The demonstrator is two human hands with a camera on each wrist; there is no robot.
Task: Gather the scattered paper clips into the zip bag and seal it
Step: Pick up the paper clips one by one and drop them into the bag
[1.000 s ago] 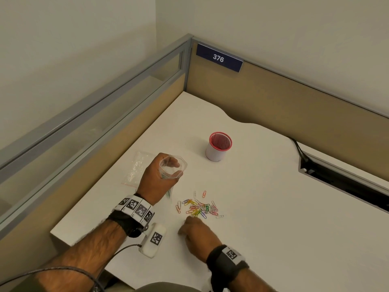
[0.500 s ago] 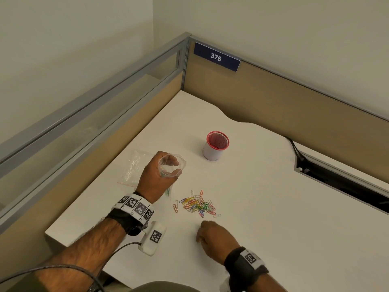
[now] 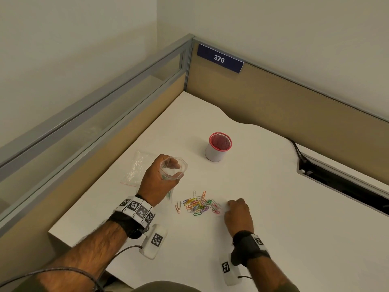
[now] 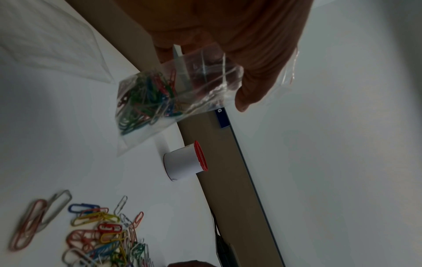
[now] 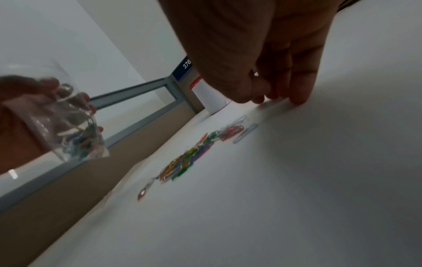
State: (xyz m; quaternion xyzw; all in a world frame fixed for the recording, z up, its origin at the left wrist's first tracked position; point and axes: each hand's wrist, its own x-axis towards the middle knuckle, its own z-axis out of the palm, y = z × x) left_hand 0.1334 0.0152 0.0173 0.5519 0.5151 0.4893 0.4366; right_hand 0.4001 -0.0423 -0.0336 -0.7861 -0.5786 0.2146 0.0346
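My left hand (image 3: 156, 182) grips a clear zip bag (image 3: 174, 168) just under its mouth, which stands open and faces up, above the white desk (image 3: 273, 228). The left wrist view shows several coloured clips inside the zip bag (image 4: 150, 97). A pile of coloured paper clips (image 3: 199, 205) lies on the desk between my hands. My right hand (image 3: 239, 211) sits at the pile's right edge, its fingertips (image 5: 297, 100) down on the desk beside a pale clip (image 5: 245, 133). Whether they pinch a clip is blurred.
A white cup with a red rim (image 3: 217, 147) stands behind the pile. A second clear bag (image 3: 137, 167) lies flat left of my left hand. Partition walls close the left and back sides. A cable slot (image 3: 336, 182) opens in the desk at right.
My right hand has moved from the near side of the pile round to its right edge. The left hand still holds the bag open in about the same place.
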